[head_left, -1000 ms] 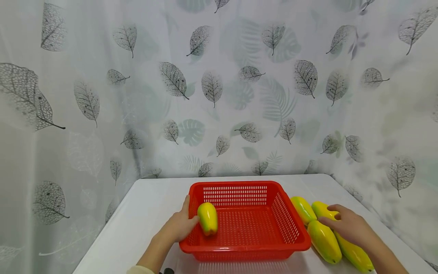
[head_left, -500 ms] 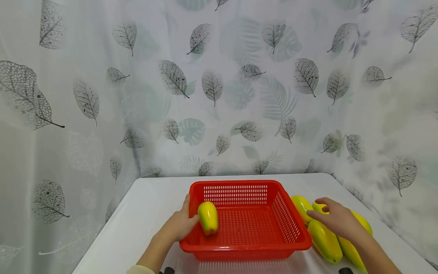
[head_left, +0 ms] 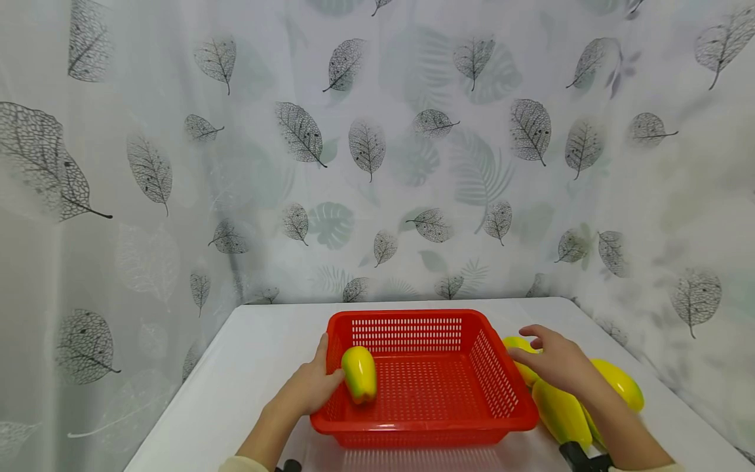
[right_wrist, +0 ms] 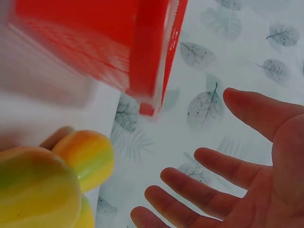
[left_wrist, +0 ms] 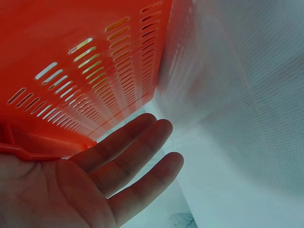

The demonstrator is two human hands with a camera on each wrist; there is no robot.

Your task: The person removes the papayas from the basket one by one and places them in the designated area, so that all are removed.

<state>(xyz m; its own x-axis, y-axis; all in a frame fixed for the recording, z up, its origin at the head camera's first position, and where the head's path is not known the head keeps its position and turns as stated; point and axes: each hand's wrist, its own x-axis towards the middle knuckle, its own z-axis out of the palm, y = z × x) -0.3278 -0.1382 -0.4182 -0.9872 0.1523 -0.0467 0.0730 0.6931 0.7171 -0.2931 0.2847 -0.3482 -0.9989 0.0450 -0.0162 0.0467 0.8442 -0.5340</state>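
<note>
My left hand (head_left: 309,387) grips the left rim of a red plastic basket (head_left: 425,426), thumb over the rim and fingers along the outside. In the left wrist view its fingers (left_wrist: 142,190) lie fairly straight beside the slotted wall. One yellow-green papaya (head_left: 358,377) rests inside the basket at its left, close to my left thumb. My right hand (head_left: 557,360) holds nothing; it hovers with spread fingers above several papayas (head_left: 560,413) to the right of the basket, partly hiding them. In the right wrist view those papayas (right_wrist: 38,190) are at lower left, apart from the fingers.
The white table (head_left: 259,347) carries the basket and the papayas. A leaf-printed curtain (head_left: 401,177) hangs behind and at both sides. Black wrist straps (head_left: 580,457) show at the bottom edge.
My right hand has moved left and slightly away from me, from over the right-hand papayas towards the basket's right rim. The left hand, the basket and the papaya in it have stayed put.
</note>
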